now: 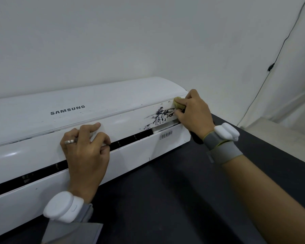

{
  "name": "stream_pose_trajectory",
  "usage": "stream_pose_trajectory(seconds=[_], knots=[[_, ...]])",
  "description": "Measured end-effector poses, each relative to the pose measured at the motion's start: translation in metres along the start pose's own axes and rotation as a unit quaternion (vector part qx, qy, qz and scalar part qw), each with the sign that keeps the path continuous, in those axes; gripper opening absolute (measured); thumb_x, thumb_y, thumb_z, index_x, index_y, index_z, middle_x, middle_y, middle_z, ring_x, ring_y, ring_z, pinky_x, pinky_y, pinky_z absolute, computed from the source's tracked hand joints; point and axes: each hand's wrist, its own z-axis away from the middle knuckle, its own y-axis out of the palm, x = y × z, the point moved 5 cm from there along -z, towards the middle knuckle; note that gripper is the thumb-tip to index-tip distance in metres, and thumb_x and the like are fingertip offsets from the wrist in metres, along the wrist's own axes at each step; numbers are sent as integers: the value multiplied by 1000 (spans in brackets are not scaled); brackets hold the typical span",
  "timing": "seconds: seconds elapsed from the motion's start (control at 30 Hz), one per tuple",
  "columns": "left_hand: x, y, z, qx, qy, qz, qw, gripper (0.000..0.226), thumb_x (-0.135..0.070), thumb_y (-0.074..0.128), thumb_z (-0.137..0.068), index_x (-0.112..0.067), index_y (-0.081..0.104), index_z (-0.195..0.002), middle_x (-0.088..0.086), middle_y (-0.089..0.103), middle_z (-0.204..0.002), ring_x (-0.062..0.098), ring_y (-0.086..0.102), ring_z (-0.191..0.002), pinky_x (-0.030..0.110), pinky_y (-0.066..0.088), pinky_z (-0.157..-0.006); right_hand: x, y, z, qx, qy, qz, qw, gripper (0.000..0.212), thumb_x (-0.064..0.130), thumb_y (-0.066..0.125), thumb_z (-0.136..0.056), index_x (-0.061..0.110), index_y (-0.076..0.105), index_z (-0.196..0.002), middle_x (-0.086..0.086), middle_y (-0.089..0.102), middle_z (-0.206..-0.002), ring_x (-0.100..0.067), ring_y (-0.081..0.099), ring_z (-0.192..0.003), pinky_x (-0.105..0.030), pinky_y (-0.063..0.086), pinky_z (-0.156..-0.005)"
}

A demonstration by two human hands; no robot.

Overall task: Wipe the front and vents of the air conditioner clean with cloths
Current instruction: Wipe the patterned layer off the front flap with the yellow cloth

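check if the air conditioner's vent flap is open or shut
Slightly open: a dark gap runs along the front just below the flap, and the left hand holds the flap's lower edge, thumb at the gap.

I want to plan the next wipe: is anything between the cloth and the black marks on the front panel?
Nothing visible does. The cloth, gripped by the right hand, sits at the right edge of the black marks.
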Motion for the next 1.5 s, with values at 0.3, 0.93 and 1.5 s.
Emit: stream_pose_trajectory(seconds=[0.3, 0.93, 1.5], knots=[[0, 0, 0, -3, 8, -6, 1000, 25, 10, 59, -61, -14, 62, -62, 7, 66, -102, 40, 51, -93, 40, 30, -84, -11, 1, 2, -13, -21, -35, 999, 26, 13, 57, -86, 10, 68, -110, -11, 49, -104, -32, 53, -80, -39, 48, -71], [-3, -3, -1, 24, -2, -1, 1000, 23, 12, 60, -62, -11, 64, -63, 10, 66, -102, 45, 56, -90, 40, 30, -85, -19, 13, 19, -74, 39, -87, 993, 26, 11, 59, -85, 11, 67, -109, -10, 49, -101, -29, 53, -81, -38, 49, -70], [-4, -2, -2, 23, -3, 2, 1000, 24, 12, 61, -61, -12, 64, -61, 9, 67, -101, 45, 56, -88, 41, 31, -84, -27, 25, 36, -124, 39, -115, 985, 26, 8, 61, -80, 13, 67, -104, -8, 49, -97, -26, 52, -76, -36, 50, -63]])
